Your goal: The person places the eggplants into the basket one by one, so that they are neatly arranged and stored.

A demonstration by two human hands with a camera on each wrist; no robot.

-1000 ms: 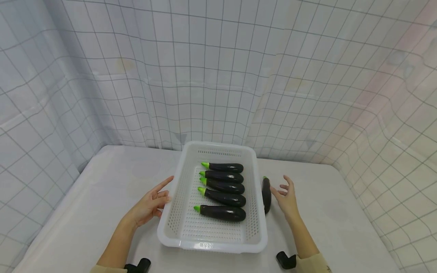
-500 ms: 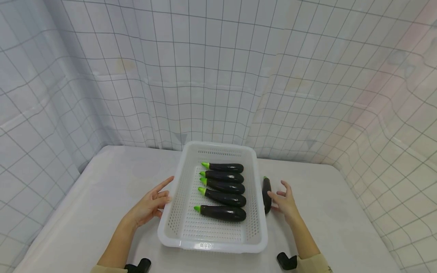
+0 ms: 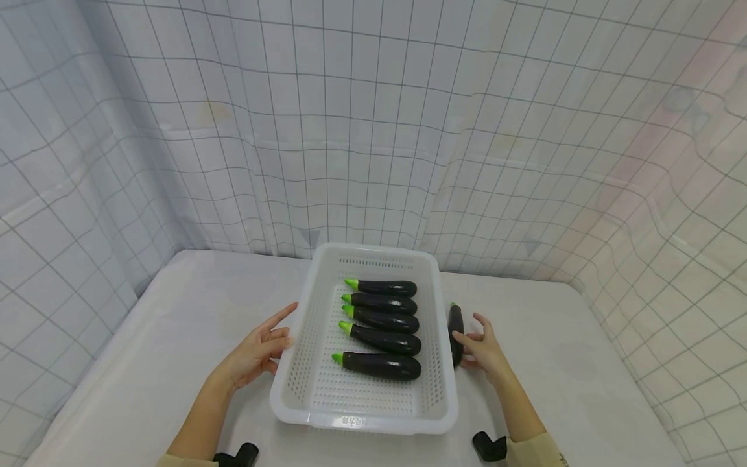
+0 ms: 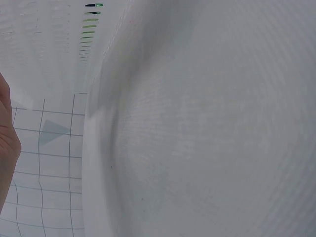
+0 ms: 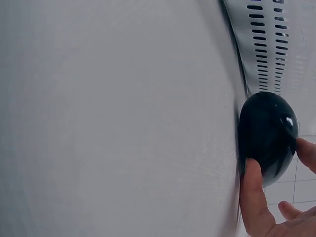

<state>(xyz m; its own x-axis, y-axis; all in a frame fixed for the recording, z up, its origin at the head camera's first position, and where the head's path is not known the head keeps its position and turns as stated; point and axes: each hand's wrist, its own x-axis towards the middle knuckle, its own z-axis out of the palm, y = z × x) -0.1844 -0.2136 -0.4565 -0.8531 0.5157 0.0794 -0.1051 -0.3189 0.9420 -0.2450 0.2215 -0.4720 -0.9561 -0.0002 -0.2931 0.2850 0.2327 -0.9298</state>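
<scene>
A white plastic basket [image 3: 356, 423] stands mid-table with several dark eggplants [image 3: 382, 366] with green stems inside, lying crosswise in a column. My left hand [image 3: 257, 353] rests against the basket's left side, one finger pointing forward along it. Only a sliver of that hand [image 4: 6, 140] shows in the left wrist view. Outside the basket's right wall lies another eggplant [image 3: 456, 327], lengthwise on the table. My right hand [image 3: 483, 351] touches it: in the right wrist view, one fingertip [image 5: 253, 170] meets its lower side and another digit [image 5: 307, 152] its top. The far side is hidden.
White cloth covers the table [image 3: 560, 363]. Checked white curtains [image 3: 373, 130] enclose it at the back and both sides. Black wrist-camera mounts [image 3: 489, 446] sit by each sleeve.
The right hand has moved left and slightly nearer the front, from beside the outer eggplant onto it. Left hand, basket and eggplants have stayed put.
</scene>
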